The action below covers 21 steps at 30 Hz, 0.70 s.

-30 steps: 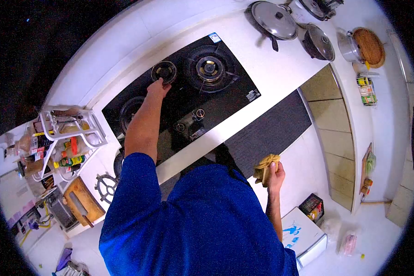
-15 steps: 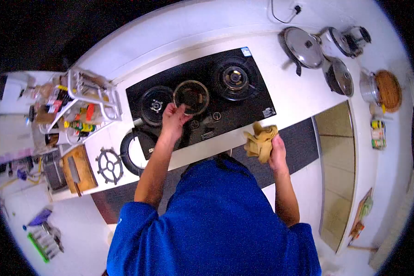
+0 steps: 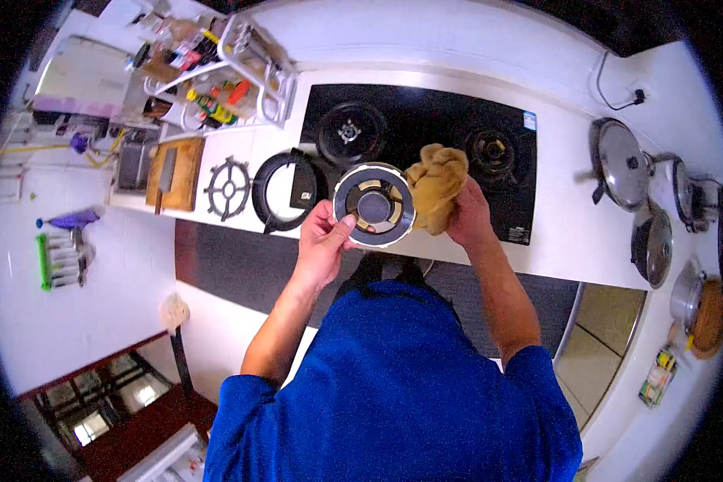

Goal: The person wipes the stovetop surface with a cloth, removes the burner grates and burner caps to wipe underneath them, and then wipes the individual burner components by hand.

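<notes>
My left hand [image 3: 321,247] grips a round gas burner head [image 3: 373,206] by its lower left rim. It has a dark outer ring, gaps around a grey central disc and a pale edge, and is held up in front of the stove's near edge. My right hand [image 3: 471,217] is closed on a crumpled tan cloth [image 3: 436,186], which meets the right rim of the burner head; whether it presses there I cannot tell. Behind them lies the black gas stove [image 3: 426,120], with its left burner [image 3: 350,132] and right burner [image 3: 490,153].
A black ring [image 3: 265,205] and a pan support [image 3: 228,189] lie left of the stove. Beyond them are a cutting board with a knife [image 3: 167,170] and a condiment rack [image 3: 277,88]. Lidded pans [image 3: 621,165] stand at the right.
My left hand has brought the burner head from above the stove toward me and turned its face into view. My right hand has moved the cloth leftward to it. The view has swung left.
</notes>
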Available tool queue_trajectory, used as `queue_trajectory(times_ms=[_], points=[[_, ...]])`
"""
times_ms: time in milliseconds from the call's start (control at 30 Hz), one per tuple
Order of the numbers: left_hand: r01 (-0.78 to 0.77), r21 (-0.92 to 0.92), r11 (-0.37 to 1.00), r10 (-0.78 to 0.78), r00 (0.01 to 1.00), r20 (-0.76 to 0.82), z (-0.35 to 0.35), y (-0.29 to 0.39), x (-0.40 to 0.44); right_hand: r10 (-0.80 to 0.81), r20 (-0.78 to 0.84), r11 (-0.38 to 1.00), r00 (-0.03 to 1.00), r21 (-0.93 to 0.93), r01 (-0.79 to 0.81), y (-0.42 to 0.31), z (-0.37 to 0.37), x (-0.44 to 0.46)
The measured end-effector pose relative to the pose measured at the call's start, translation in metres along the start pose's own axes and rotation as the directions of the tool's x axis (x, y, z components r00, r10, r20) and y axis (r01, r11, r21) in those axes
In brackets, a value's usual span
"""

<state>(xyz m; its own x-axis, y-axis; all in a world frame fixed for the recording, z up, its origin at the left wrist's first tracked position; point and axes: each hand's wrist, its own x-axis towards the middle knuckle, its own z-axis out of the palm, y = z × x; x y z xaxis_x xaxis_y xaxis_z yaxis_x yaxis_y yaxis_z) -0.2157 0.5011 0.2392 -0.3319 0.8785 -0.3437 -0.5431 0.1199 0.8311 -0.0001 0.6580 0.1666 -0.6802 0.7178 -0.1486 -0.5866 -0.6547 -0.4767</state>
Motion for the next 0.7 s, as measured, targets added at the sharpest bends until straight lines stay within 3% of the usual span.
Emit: queue_trajectory(times_ms=[67,233,333,400,433,500,533,600,667,700], points=[[-0.152,0.228,0.962,0.157,0.988,-0.003,-0.008,-0.002,-0.015,-0.056,-0.027,0.988,0.998,-0.146,0.052,0.022,-0.016,-0.003],[-0.27,0.328,0.905,0.31,0.948,-0.075,0.0,0.003,-0.046,-0.138,0.117,0.986,0.984,-0.08,0.147,0.037,-0.014,-0.013],[-0.242,0.448,0.861,0.305,0.949,-0.075,-0.001,0.011,-0.064,-0.012,0.234,0.949,0.972,-0.304,0.084,0.028,0.019,-0.017],[-0.213,0.62,0.755,0.301,0.953,-0.039,-0.013,0.011,-0.076,-0.157,0.329,0.588,0.931,-0.726,0.356,0.029,0.078,-0.02],[-0.217,0.542,0.812,0.287,0.957,-0.046,-0.009,0.016,-0.081,-0.165,0.331,0.586,0.929,-0.725,0.362,0.031,0.088,-0.021],[-0.248,0.508,0.825,0.298,0.954,-0.02,-0.021,0.018,-0.087,-0.166,0.479,0.221,0.862,-0.834,0.506,0.04,0.104,-0.024],[-0.275,0.47,0.839,0.31,0.951,0.001,-0.027,0.019,-0.089,-0.174,0.481,0.214,0.859,-0.833,0.51,0.046,0.109,-0.026],[-0.253,0.474,0.844,0.284,0.959,0.006,-0.04,0.025,-0.097,-0.078,0.408,0.334,0.91,-0.849,0.409,0.059,0.12,-0.033],[-0.242,0.473,0.847,0.268,0.963,0.011,-0.05,0.029,-0.099,-0.105,0.434,0.272,0.895,-0.853,0.446,0.08,0.124,-0.037],[-0.326,0.382,0.865,0.36,0.933,-0.019,-0.05,0.026,-0.097,-0.167,0.382,0.334,0.909,-0.846,0.416,0.091,0.132,-0.04]])
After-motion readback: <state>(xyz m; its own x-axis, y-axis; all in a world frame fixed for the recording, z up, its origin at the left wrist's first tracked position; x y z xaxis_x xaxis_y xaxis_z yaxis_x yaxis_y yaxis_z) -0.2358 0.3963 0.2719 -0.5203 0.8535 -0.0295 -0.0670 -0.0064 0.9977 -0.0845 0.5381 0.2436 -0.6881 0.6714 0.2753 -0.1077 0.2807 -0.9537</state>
